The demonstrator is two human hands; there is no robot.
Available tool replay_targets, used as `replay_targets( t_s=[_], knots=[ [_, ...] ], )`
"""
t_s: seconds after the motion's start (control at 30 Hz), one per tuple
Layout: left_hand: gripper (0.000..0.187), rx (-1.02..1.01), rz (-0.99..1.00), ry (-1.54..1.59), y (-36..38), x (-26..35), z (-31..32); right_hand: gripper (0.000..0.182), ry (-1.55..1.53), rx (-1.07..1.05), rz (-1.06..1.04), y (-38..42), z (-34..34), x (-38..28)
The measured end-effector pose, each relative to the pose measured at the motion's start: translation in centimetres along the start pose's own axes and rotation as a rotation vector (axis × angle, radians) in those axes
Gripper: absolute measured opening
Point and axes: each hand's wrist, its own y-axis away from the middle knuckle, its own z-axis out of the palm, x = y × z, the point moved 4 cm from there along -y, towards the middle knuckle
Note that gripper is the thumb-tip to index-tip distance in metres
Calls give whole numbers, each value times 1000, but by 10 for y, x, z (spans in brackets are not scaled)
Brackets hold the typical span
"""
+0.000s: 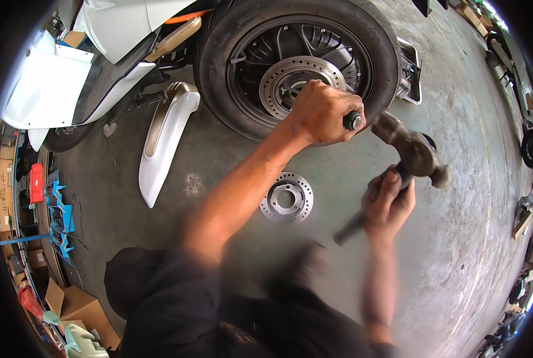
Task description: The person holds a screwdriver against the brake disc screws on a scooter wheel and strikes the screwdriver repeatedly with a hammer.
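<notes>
My left hand (323, 113) is wrapped round a dark-handled tool (353, 121) in front of the wheel hub. The handle's round end faces right, and the tool's tip is hidden behind the fist. My right hand (389, 206) grips a hammer (414, 149) by its dark handle, with the worn metal head raised just right of my left fist. Behind the left hand is a wheel (218, 89) with a black tyre and a drilled brake disc (272, 89) on its hub. A second brake disc (306, 200) lies flat on the floor below my left forearm.
A white and gold curved panel (168, 143) lies on the floor left of the wheel. White bodywork (45, 83) stands at upper left. Blue racks (60, 212), a red bin (36, 182) and an open cardboard box (87, 310) line the left side. Vehicle parts (530, 148) line the right.
</notes>
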Motion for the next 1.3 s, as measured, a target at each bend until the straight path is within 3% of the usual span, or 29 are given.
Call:
replay_targets(
  t_s=[0.1,0.23,0.27,0.33,0.37,0.4,0.47,0.57,0.63,0.67,0.73,0.8,0.9,1.0,1.17,1.3],
  knots=[
    [17,-7,13,-5,-2,-3,-2,20,283,-32,-55,-8,-1,-1],
    [13,3,-2,-17,-5,-1,1,16,96,64,33,-5,-32,-28],
    [14,-17,-31,-37,-1,-1,2,19,108,224,-78,-1,-46,-46],
    [15,11,-38,-13,-1,-1,4,37,-218,193,-380,-3,-83,-86],
    [14,16,-39,-21,-1,-5,6,49,-113,376,-459,1,-93,-115],
    [12,29,-47,-30,-2,-5,5,53,-75,390,-556,6,-109,-131],
    [10,28,-65,-20,-1,-7,5,57,-142,150,-726,-2,-127,-132],
    [9,20,-58,-68,2,-8,11,52,-367,730,-366,8,-79,-50],
    [12,-187,72,-145,18,1,30,24,821,-64,-161,-15,-34,-25],
    [12,-66,48,-107,8,-1,21,23,700,-20,-191,-14,-45,-11],
    [13,-4,-25,6,12,8,20,21,816,-37,-84,14,-106,68],
    [12,3,-39,8,6,12,12,34,790,-61,395,37,-113,84],
    [14,12,-35,-17,9,7,10,43,786,-125,573,82,-128,131],
    [16,6,-41,5,10,5,6,43,841,-201,581,106,-111,117],
    [17,36,-24,18,4,4,2,44,737,-153,665,123,-108,114],
    [16,46,-16,4,-1,2,1,44,727,-146,611,118,-101,99]
  ],
)
